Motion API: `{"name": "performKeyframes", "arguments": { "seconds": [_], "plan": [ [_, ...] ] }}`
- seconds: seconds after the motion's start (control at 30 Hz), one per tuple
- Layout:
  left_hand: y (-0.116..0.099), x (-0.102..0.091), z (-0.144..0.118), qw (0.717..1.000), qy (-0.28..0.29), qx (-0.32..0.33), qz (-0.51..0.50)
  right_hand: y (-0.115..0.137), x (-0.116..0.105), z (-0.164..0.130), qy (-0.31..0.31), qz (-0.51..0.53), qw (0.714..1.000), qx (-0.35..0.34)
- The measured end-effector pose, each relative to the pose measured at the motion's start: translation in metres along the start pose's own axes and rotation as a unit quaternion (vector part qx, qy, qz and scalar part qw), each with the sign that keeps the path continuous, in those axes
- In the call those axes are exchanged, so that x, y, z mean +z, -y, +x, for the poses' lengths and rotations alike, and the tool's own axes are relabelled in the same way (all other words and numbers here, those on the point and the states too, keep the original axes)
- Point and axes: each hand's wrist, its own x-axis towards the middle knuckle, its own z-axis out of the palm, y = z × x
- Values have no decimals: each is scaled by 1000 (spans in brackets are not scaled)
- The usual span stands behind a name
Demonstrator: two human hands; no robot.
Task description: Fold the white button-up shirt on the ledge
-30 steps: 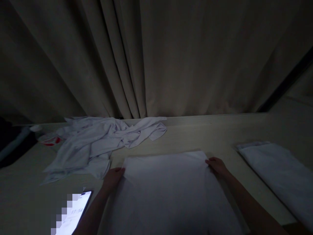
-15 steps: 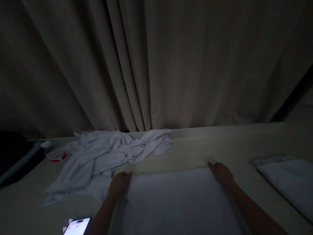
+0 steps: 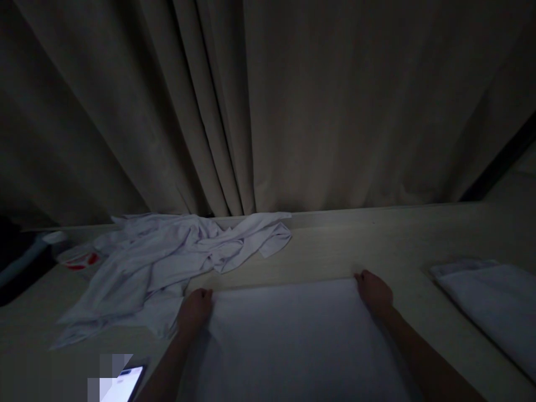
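Note:
A white cloth is spread in front of me, its far edge pulled straight between my hands. My left hand pinches the far left corner, fingers closed. At the far right corner, my right hand is closed on the same cloth. The near part of the cloth runs out of the bottom of the view. Beside my left hand lies a crumpled heap of white fabric.
A lit phone lies at lower left. Behind the heap stand a red-and-white tub and dark items. Folded white cloth lies at right on the pale surface. A long curtain hangs behind.
My left hand has moved left along the far edge and its fingers have curled in. The cloth's edge looks tauter and wider. The view has shifted slightly.

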Motion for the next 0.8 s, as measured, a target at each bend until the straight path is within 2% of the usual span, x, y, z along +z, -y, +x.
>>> {"name": "performKeyframes", "arguments": {
  "seconds": [0.1, 0.2, 0.27, 0.33, 0.43, 0.57, 0.7, 0.8],
  "plan": [
    [-9, -4, -13, 999, -36, 20, 26, 3, -5, -5, -44, -72, 994, -66],
    [-17, 3, -26, 981, -115, 141, 71, 5, -5, -11, -118, -98, 975, -159],
    [-18, 16, -33, 961, -116, 233, 93, 6, 1, -15, -123, -80, 960, -237],
    [-15, 33, -37, 955, -82, 266, 103, 5, 11, -19, -97, -54, 951, -289],
    [-6, 55, -38, 958, -63, 256, 115, 0, 28, -22, -69, -25, 956, -284],
    [3, 68, -36, 952, -85, 262, 134, -8, 45, -18, -65, -35, 961, -267],
    [-4, 65, -33, 944, -115, 268, 151, -5, 47, -14, -68, -63, 958, -271],
    [-19, 52, -41, 939, -135, 271, 166, 5, 36, -24, -98, -59, 962, -249]
  ]
}}
